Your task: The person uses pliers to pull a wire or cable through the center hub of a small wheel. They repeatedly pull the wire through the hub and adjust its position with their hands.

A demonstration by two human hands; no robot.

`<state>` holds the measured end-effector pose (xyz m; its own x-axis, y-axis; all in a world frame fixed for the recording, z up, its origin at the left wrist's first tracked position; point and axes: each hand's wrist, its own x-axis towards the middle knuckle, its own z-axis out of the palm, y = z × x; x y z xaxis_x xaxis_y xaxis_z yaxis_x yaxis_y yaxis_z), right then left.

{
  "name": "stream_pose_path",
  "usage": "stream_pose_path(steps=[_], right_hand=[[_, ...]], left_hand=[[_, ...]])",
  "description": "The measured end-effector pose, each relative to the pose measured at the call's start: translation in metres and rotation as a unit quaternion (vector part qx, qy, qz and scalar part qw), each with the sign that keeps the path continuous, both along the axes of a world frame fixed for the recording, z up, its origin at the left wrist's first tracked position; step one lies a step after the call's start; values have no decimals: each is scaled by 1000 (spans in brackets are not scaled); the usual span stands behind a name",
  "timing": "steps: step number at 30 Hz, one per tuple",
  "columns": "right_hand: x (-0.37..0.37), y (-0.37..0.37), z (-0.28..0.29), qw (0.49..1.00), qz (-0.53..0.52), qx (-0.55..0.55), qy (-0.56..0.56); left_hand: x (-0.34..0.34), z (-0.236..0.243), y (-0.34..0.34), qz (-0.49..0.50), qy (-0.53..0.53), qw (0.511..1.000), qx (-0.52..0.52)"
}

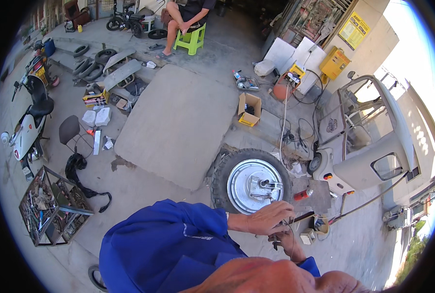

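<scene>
In front of me a wheel with a thick black tyre [221, 193] and a silver hub [246, 178] lies on its side, a metal bracket and axle at its middle. My left hand [270, 218] reaches past the tyre's near edge, its fingers bent and closed. Just below it, my right hand [289, 244] is closed too, with a small dark piece showing at its fingertips. A thin cable runs by both hands, and a black bar-like handle [303, 216] sticks out to their right. What each hand grips is mostly hidden. A red spray can [303, 195] stands right of the tyre.
A metal tool rack [56, 215] stands at left, near a scooter [29, 122]. Beyond the wheel are a concrete slab [178, 127], an open carton [249, 110] and a compressor [282, 90] with hoses. A grey three-wheeled vehicle [364, 141] is at right. A person sits on a green stool [192, 41].
</scene>
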<state>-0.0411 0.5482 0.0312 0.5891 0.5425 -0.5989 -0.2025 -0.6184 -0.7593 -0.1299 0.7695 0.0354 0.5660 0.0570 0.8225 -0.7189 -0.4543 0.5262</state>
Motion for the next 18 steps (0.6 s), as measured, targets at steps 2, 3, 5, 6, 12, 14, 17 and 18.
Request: stream_pose_path(steps=[2,3,5,6,12,14,17,18], right_hand=[[-3,-7,19,1000,-23,-13,-6],[-2,-17,22,999,-41,-8,-7],[1,-34,24,996,-86,5,-14],[-2,-40,26,993,-108,25,-33],[-56,-42,94,960,-217,137,-113],[-73,-49,96,953,-219,178,-110],[-105,-49,91,942,-222,178,-178],[-117,-46,91,936,-226,159,-219]], left_hand=[[-4,-33,12,7,-23,1000,3],[-9,-49,13,5,-4,1000,31],[-10,-73,10,-22,12,986,163],[-11,-79,7,-35,19,973,228],[31,-81,-34,126,33,925,356],[48,-86,-45,199,41,903,378],[69,-94,-59,277,85,860,421],[69,-94,-62,278,106,847,440]])
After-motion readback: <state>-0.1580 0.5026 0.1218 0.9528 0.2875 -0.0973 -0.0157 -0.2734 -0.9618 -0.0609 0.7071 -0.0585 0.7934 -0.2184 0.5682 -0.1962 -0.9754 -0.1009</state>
